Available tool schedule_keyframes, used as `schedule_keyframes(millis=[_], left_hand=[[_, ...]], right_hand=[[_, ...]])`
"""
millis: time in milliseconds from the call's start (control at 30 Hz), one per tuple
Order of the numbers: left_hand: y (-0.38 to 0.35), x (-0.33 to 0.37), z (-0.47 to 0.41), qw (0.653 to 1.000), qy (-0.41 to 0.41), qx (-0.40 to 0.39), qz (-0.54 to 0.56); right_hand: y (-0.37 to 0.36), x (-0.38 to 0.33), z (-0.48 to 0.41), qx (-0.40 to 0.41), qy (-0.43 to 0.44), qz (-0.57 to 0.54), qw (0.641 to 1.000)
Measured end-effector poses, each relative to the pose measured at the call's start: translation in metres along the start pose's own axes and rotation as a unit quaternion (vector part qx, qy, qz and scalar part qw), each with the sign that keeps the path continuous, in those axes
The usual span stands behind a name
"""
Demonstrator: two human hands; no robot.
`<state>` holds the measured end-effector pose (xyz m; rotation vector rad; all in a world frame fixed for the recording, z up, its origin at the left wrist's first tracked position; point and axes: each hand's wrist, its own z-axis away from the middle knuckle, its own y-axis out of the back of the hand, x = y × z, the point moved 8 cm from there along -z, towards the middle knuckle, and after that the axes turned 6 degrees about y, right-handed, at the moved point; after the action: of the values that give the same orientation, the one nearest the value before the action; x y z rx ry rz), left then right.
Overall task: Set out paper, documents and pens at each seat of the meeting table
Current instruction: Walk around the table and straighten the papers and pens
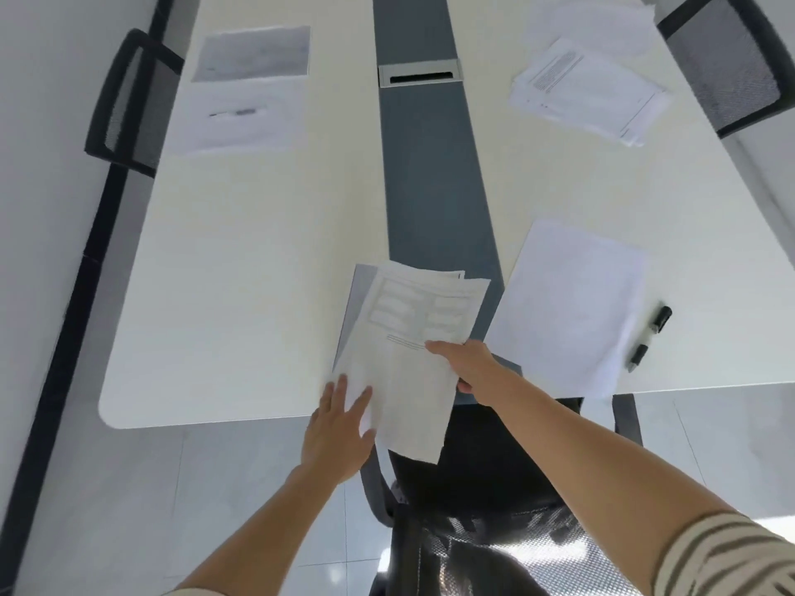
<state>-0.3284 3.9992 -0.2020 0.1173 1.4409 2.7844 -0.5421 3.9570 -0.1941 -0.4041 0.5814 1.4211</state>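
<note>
Though loose, documents between right fingers.

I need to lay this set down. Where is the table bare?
Widest: the table at near left, between the far-left papers, the grey strip and the near edge. A smaller band lies between the right stacks and the blank sheet. Crowded: near right, sheet plus pens.

The person wears a short-sleeved top. The right sleeve is cream with uneven dark grey-brown stripes and ends above the elbow. A pale sliver of the left sleeve shows at the bottom edge. Both forearms are bare down to the left hand and right hand.
</note>
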Motion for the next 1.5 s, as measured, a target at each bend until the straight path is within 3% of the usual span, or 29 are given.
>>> schedule_keyframes(millis=[100,200,267,367,467,567,667,900,1033,1100,1233,1400,1500], left_hand=[[-0.003,-0.002,0.016,0.999,-0.017,-0.01,0.031],[0.017,-0.013,0.013,0.982,0.008,-0.003,0.191],[0.045,-0.031,0.004,0.93,0.062,0.028,0.361],[0.098,-0.048,-0.008,0.813,0.078,0.05,0.575],[0.154,-0.05,-0.009,0.731,0.014,0.062,0.679],[0.189,-0.05,0.002,0.696,-0.034,0.093,0.711],[0.192,-0.044,0.013,0.722,-0.047,0.112,0.681],[0.138,-0.019,0.01,0.823,-0.015,0.052,0.566],[0.151,-0.021,0.013,0.819,-0.027,0.092,0.565],[0.15,-0.025,0.013,0.818,-0.031,0.098,0.566],[0.115,-0.029,0.006,0.851,-0.002,0.058,0.522],[0.102,-0.044,-0.003,0.821,0.038,0.05,0.567],[0.091,-0.055,-0.011,0.836,0.073,0.039,0.542]], right_hand=[[-0.004,-0.005,0.0,0.02,0.027,-0.001,0.999],[-0.007,-0.031,0.02,0.036,0.128,0.085,0.987],[-0.013,-0.053,0.046,0.021,0.203,0.139,0.969],[-0.017,-0.084,0.091,-0.001,0.303,0.155,0.94],[-0.016,-0.106,0.13,-0.026,0.376,0.124,0.918],[-0.005,-0.113,0.142,-0.016,0.4,0.097,0.911],[0.008,-0.107,0.131,0.007,0.392,0.097,0.915],[0.019,-0.063,0.093,0.048,0.328,0.122,0.935],[0.019,-0.072,0.1,0.051,0.366,0.098,0.924],[0.019,-0.068,0.096,0.053,0.34,0.119,0.932],[0.014,-0.036,0.072,0.042,0.255,0.19,0.947],[0.011,-0.045,0.057,0.092,0.273,0.164,0.943],[0.013,-0.05,0.039,0.123,0.244,0.182,0.945]])
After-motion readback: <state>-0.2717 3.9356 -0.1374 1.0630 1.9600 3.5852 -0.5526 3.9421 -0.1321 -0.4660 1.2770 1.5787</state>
